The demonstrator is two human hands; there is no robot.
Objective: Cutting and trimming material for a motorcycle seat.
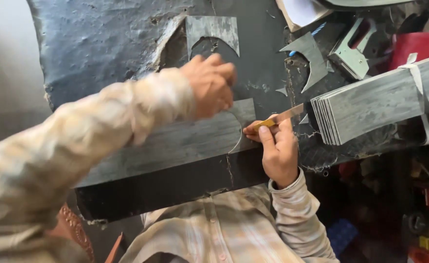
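The grey plank strip (175, 141) lies across the black work board (117, 44), pinned under my left hand (212, 87), fingers curled down on it. Just beside them, my right hand (277, 151) pinches a yellow-handled knife (277, 119) at the strip's curved end. A banded stack of strips (380, 97) sits beyond the blade.

A long grey strip (175, 141) lies flat on the dark board, a curve cut near its right end. The yellow-handled knife (277, 119) lies tilted there.
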